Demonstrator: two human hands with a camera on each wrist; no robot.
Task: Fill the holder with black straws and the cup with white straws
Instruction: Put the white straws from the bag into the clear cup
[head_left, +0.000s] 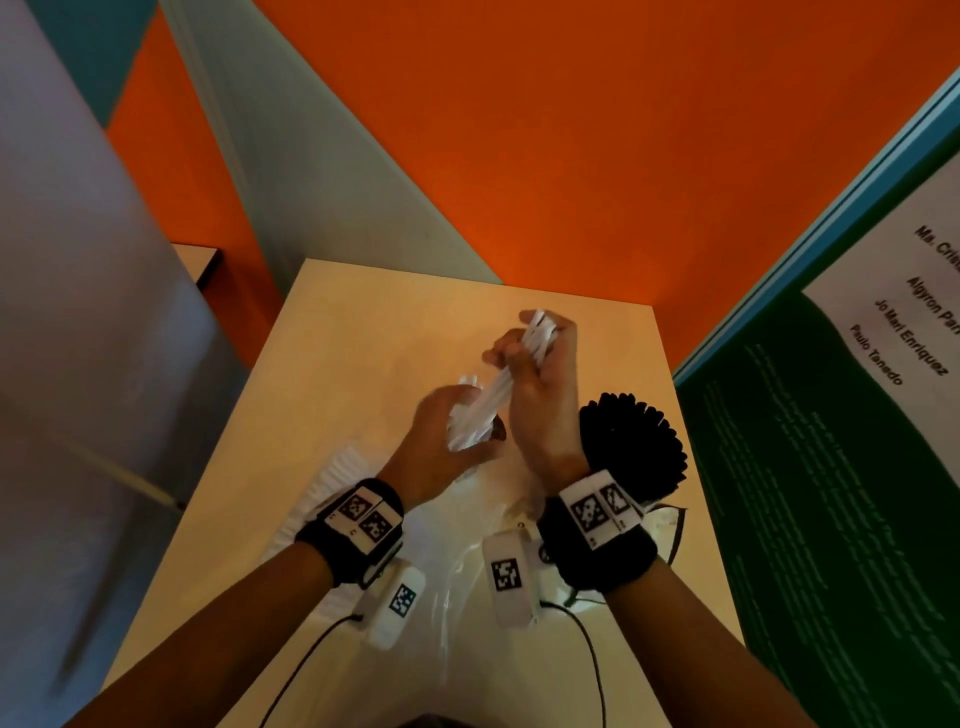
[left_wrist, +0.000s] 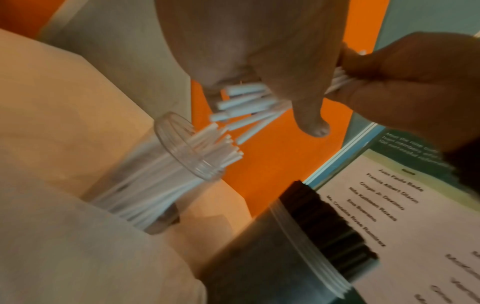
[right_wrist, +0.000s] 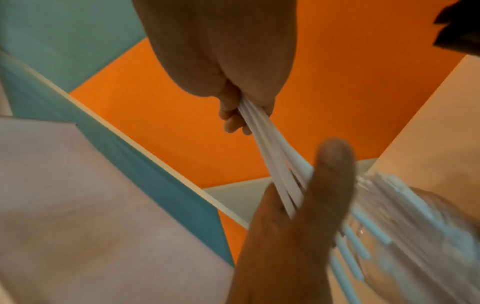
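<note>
Both hands hold one bundle of white straws (head_left: 493, 395) above the middle of the table. My right hand (head_left: 540, 358) grips its upper end in a fist. Lower down, my left hand (head_left: 441, 436) curls round the other end, thumb (right_wrist: 332, 174) pressed on the straws. The bundle's tips (left_wrist: 244, 102) hang just above the clear cup (left_wrist: 182, 162), which stands partly filled with white straws. The metal holder (left_wrist: 272, 257) packed with black straws (head_left: 634, 441) stands to the right of the hands. In the head view the cup is hidden under the left hand.
A loose pile of white straws (head_left: 332, 483) lies on the table to the left of my left wrist. Crumpled clear plastic (head_left: 467, 551) lies between my forearms. A green poster board (head_left: 831, 467) stands along the table's right edge, and an orange wall rises behind.
</note>
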